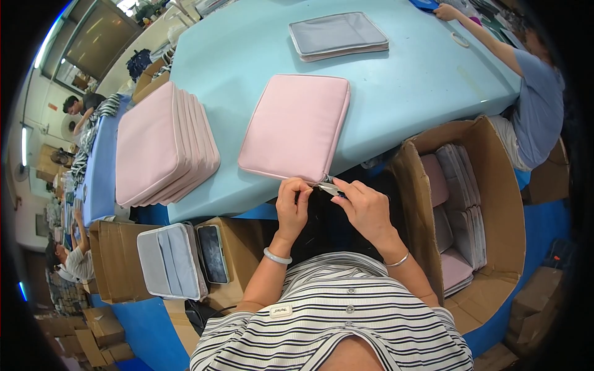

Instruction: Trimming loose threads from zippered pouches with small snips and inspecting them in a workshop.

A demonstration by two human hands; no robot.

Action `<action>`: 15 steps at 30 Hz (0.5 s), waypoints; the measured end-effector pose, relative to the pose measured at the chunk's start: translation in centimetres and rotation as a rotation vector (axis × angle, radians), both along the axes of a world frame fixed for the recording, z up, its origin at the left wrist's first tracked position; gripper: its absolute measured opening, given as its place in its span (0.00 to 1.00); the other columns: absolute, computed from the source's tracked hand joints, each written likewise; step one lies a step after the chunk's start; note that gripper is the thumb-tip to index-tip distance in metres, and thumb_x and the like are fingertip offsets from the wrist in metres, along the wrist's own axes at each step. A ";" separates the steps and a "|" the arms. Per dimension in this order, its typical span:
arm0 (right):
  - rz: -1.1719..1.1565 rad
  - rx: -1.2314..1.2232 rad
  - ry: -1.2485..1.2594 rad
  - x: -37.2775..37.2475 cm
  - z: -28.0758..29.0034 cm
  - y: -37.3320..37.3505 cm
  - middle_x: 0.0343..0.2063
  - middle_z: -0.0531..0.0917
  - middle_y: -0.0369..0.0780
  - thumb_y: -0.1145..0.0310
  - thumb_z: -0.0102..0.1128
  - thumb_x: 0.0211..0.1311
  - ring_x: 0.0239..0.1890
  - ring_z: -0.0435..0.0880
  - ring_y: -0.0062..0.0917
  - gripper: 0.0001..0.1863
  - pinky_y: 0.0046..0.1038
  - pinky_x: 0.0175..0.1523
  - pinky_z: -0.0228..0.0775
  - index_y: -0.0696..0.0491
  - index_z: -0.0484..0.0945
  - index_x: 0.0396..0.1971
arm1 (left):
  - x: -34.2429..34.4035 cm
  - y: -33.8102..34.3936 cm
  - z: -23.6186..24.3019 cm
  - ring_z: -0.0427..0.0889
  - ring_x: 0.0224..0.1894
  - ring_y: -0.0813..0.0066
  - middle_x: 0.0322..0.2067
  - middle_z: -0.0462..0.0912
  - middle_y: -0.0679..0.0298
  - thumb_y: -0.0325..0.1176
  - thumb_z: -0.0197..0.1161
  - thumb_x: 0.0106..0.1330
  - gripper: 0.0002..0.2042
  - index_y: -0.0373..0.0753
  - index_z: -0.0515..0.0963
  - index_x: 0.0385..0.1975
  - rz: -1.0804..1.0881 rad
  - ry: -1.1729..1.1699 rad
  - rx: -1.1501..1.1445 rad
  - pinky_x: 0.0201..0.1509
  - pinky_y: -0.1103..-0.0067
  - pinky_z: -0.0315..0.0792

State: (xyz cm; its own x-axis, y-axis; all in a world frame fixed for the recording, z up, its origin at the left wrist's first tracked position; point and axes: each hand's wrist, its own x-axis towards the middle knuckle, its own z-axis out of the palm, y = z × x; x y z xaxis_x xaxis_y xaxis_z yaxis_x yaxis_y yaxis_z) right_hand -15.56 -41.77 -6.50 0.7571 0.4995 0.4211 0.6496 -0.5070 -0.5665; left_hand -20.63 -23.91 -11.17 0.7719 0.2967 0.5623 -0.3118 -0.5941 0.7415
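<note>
A pink padded zip case [296, 127] lies on the pale blue table [216, 59], its near right corner at the edge in front of me. My left hand [293, 209] is closed in a pinch right at that corner; what lies between the fingertips is too small to tell. Closed around small metal thread snips [328, 188], my right hand [366, 211] has their blades against the same corner. A stack of several pink cases [154, 145] stands to the left. Farther back lies a grey-faced case [337, 34].
An open cardboard box [417, 216] with pink and grey cases stands at my right. On a carton at my left are a grey case [167, 260] and a phone [213, 253]. A co-worker [535, 102] works at the table's far right; a tape roll [459, 40] lies nearby.
</note>
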 end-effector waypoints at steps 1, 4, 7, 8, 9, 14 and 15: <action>0.001 -0.011 0.000 0.0 0.1 0.0 0.22 0.75 0.36 0.63 0.65 0.52 0.20 0.77 0.28 0.18 0.26 0.24 0.69 0.51 0.78 0.44 | 0.0 0.0 -0.2 0.75 0.34 0.66 0.32 0.75 0.59 0.23 0.59 0.62 0.04 0.34 0.71 0.31 -0.023 0.003 -0.049 0.39 0.77 0.71; 0.004 -0.027 0.002 -0.1 0.3 0.1 0.22 0.76 0.36 0.63 0.65 0.52 0.20 0.78 0.28 0.18 0.26 0.24 0.69 0.52 0.78 0.44 | 0.1 0.0 -0.4 0.74 0.33 0.73 0.32 0.75 0.61 0.24 0.56 0.65 0.03 0.33 0.70 0.32 -0.103 0.000 -0.253 0.39 0.81 0.71; 0.006 -0.039 0.004 -0.1 0.4 0.1 0.22 0.76 0.36 0.63 0.65 0.52 0.20 0.78 0.28 0.18 0.26 0.24 0.69 0.52 0.78 0.44 | 0.1 -0.3 -0.2 0.73 0.32 0.79 0.32 0.75 0.62 0.25 0.54 0.68 0.03 0.33 0.70 0.33 -0.152 0.013 -0.418 0.38 0.84 0.70; 0.005 -0.046 0.005 -0.1 0.5 0.1 0.22 0.77 0.37 0.63 0.65 0.53 0.20 0.78 0.28 0.18 0.26 0.24 0.69 0.52 0.78 0.43 | 0.1 -0.3 -0.1 0.72 0.31 0.81 0.32 0.75 0.63 0.26 0.53 0.68 0.04 0.33 0.69 0.33 -0.144 0.033 -0.428 0.38 0.85 0.70; 0.007 -0.048 0.005 -0.2 0.5 0.2 0.22 0.77 0.37 0.63 0.65 0.53 0.20 0.78 0.28 0.18 0.26 0.24 0.69 0.52 0.78 0.43 | 0.1 -0.3 -0.1 0.72 0.31 0.81 0.32 0.75 0.63 0.26 0.53 0.68 0.04 0.33 0.69 0.33 -0.142 0.032 -0.431 0.38 0.85 0.70; -0.012 -0.029 0.008 -0.3 0.7 0.5 0.20 0.76 0.37 0.62 0.64 0.54 0.18 0.76 0.28 0.17 0.27 0.22 0.66 0.53 0.80 0.42 | 0.2 -0.4 -0.2 0.71 0.30 0.81 0.32 0.75 0.63 0.25 0.53 0.68 0.03 0.32 0.70 0.34 -0.176 0.016 -0.489 0.38 0.86 0.69; -0.012 -0.032 0.007 -0.4 0.8 0.6 0.20 0.76 0.37 0.62 0.64 0.54 0.18 0.76 0.28 0.17 0.27 0.22 0.66 0.53 0.80 0.42 | 0.2 -0.4 -0.3 0.71 0.30 0.81 0.32 0.75 0.63 0.25 0.53 0.68 0.03 0.32 0.70 0.34 -0.176 0.015 -0.492 0.38 0.86 0.69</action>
